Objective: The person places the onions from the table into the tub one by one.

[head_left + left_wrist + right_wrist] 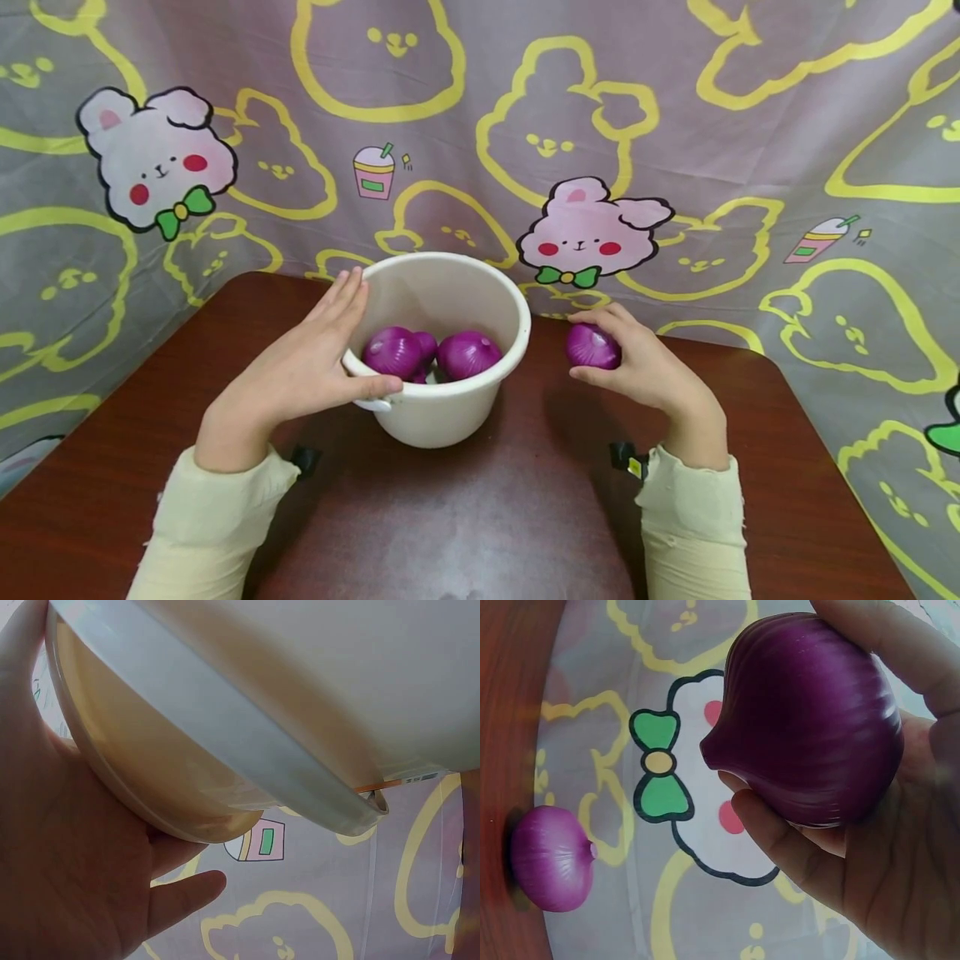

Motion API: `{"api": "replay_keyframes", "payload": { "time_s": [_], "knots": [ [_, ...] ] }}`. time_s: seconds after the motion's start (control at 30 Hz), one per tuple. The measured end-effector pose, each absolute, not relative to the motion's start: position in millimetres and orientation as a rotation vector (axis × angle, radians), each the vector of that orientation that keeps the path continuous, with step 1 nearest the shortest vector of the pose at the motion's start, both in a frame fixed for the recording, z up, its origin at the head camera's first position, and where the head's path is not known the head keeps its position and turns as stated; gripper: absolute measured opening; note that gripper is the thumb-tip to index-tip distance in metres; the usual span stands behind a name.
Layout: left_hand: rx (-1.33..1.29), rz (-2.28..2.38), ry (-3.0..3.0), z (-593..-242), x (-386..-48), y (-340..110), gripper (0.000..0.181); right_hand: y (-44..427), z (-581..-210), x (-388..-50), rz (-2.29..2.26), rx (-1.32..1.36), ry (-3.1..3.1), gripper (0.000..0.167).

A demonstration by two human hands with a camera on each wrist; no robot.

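A cream plastic bucket (450,417) stands on the table with several purple onions (468,354) inside. My left hand (300,367) rests on its left side, thumb along the front rim and fingers straight up the far left. The left wrist view shows the bucket's rim (217,727) against the palm. To the right of the bucket, my right hand (652,358) grips another purple onion (810,720) between thumb and fingers, raised above the tabletop. One more onion (551,859) sits on the table in the right wrist view; the right hand seems to hide it in the head view.
The dark reddish-brown table (465,517) has rounded far corners. A grey cartoon-print cloth (465,150) hangs close behind its back edge and along both sides. A small white lug (373,406) sticks out below the bucket's front-left rim.
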State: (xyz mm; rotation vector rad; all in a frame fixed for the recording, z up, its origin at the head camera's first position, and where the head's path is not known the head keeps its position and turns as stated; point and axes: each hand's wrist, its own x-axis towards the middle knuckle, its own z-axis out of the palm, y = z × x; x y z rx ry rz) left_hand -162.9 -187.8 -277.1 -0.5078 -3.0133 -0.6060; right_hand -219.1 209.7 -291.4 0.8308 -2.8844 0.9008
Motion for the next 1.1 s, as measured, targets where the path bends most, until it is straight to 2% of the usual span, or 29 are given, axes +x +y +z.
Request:
{"api": "replay_keyframes", "payload": {
  "time_s": [1.1],
  "knots": [
    [-0.514, -0.607, -3.009, -277, -163, -189, 0.121, 207, -259, -180, 0.769, 0.949, -2.705, 0.06]
  ]
}}
